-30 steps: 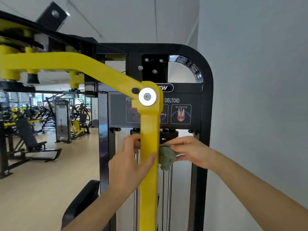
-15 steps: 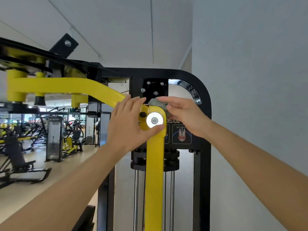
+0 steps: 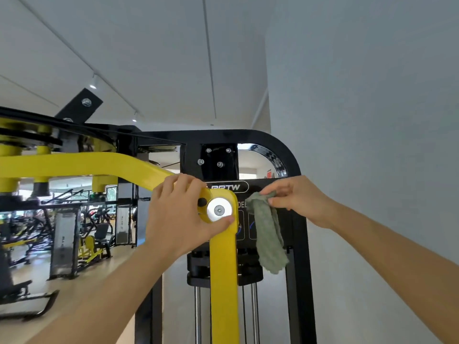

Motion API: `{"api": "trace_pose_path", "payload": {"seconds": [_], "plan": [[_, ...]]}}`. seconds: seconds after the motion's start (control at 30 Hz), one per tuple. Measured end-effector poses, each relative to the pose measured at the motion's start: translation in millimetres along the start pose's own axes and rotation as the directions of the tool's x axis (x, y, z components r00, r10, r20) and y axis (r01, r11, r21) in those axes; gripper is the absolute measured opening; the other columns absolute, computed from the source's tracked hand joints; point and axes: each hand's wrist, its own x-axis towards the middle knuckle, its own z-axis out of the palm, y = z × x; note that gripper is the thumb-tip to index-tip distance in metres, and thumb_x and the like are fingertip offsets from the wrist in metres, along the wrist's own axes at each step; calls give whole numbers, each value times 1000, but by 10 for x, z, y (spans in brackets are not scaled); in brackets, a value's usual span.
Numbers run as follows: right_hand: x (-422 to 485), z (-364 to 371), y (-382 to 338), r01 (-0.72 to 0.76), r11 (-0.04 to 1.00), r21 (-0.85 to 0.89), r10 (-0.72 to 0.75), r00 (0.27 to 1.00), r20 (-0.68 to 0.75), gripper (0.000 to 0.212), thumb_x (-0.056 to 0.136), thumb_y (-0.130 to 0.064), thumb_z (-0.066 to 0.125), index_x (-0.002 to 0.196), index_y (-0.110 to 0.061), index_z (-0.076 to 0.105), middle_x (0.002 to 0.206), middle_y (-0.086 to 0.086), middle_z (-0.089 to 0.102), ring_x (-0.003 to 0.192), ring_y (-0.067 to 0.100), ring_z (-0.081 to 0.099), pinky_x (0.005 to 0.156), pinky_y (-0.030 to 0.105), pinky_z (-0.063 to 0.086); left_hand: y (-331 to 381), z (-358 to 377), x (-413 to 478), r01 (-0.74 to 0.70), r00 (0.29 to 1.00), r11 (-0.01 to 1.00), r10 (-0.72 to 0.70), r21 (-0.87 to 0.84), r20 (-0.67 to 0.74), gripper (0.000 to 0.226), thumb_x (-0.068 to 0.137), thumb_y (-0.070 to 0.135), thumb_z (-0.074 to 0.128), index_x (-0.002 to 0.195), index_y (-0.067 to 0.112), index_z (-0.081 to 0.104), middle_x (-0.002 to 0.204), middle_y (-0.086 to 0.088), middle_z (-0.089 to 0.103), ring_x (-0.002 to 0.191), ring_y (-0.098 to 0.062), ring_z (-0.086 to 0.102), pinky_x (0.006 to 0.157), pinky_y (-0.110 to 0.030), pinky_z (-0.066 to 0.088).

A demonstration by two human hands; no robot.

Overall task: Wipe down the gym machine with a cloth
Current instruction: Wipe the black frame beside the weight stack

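Cloth (image 3: 269,234), green and ribbed, hangs limp from the right hand (image 3: 298,199), pinched at its top end between thumb and fingertips. Its long axis runs close to vertical, with the free end pointing down and leaning slightly right. It hangs in front of the black label panel (image 3: 255,183) of the gym machine (image 3: 273,139), just right of the yellow arm (image 3: 223,281). The left hand (image 3: 178,214) grips that arm at its bend, fingers curled over the top, thumb pressed just under the silver pivot cap (image 3: 219,210). Below the bend the arm drops straight down
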Motion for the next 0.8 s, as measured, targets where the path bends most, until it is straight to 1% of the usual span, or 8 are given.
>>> {"api": "trace_pose_path", "payload": {"seconds": [0.1,0.2,0.33,0.4,0.47,0.53,0.63,0.8], "plan": [[18,-135,-153,9,996,87,-10,1000,12,26,86,6,71,100,-15,78,95,2,77,88,9,70,77,20,54,87,-93,82,-24,1000,999,23,33,12,76,67,87,45,108,26,65,113,4,62,112,-22,52,93,-39,41],[-53,-167,-230,38,986,164,-51,996,75,25,88,7,68,104,-11,75,99,4,77,96,18,72,87,30,59,272,-136,110,-135,990,986,131,-95,-49,63,79,74,50,115,26,70,114,7,67,115,-19,54,93,-37,43],[-197,-140,-319,68,972,226,-104,983,151,24,94,6,61,109,-8,73,105,14,74,101,24,72,86,31,58,510,-162,186,-159,981,958,181,-240,72,51,89,62,57,130,31,65,118,12,69,118,-14,53,94,-35,38],[-246,-122,-363,64,968,243,-112,975,191,23,97,5,56,112,-5,71,108,16,73,103,26,71,87,33,57,562,-163,250,-152,977,952,184,-265,103,37,91,53,63,124,36,69,110,16,71,103,-9,57,91,-35,41],[-272,-113,-389,23,956,293,-83,977,195,24,100,4,51,114,-1,70,110,19,71,104,28,70,87,37,57,578,-168,298,-108,977,934,163,-340,138,18,94,44,66,109,38,74,98,19,72,78,0,53,78,-28,44],[-293,-103,-419,-69,927,370,-6,980,198,23,101,0,50,113,-1,70,109,21,69,101,29,69,89,42,58,564,-157,348,-18,980,901,102,-433,171,14,95,41,64,101,39,76,93,20,74,74,1,59,67,-24,47],[-337,-32,-414,-116,937,329,61,983,175,19,95,-15,66,108,-1,69,100,15,71,95,28,71,90,46,59,537,-137,449,74,979,844,42,-531,202,25,89,50,54,98,41,75,87,19,74,86,-5,69,74,-36,57],[-252,-36,-335,-116,968,223,111,993,34,9,92,-12,72,98,-6,70,88,13,72,81,22,71,84,39,61,598,-125,735,103,964,791,69,-603,256,13,98,33,59,92,30,70,73,3,71,71,-20,67,72,-49,57]]}}
